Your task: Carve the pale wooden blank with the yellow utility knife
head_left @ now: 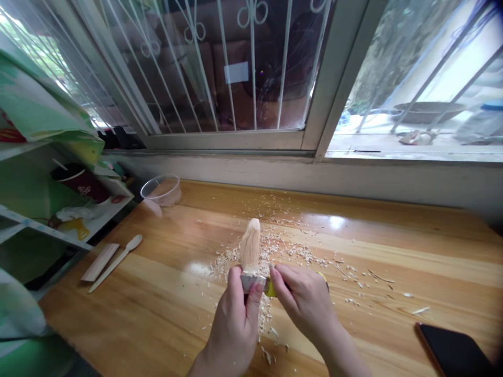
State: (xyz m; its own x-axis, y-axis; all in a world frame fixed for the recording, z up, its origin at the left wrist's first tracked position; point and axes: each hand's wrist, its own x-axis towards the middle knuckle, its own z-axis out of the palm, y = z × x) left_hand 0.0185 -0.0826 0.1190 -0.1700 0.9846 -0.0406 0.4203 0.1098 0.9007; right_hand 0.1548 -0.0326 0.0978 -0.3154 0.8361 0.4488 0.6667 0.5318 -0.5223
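My left hand [238, 319] grips a pale piece of carved wood [250, 246] by its near end, with the rounded far end pointing away from me. My left thumb presses on the back of a knife blade [249, 283] that lies across the wood. Closed around the knife's yellow handle [272, 289] is my right hand [304, 296], to the right of the wood. Wood shavings [271, 248] are scattered on the table below and around both hands. The wood's near end is hidden inside my left hand.
On the wooden table [165, 309], a wooden spoon [116, 263] and a flat wood strip [100, 262] lie at left. A clear plastic bowl [161, 191] stands at the back left, a phone [456, 348] at front right. Shelves with a dark cup [80, 180] flank the left edge; a barred window is behind.
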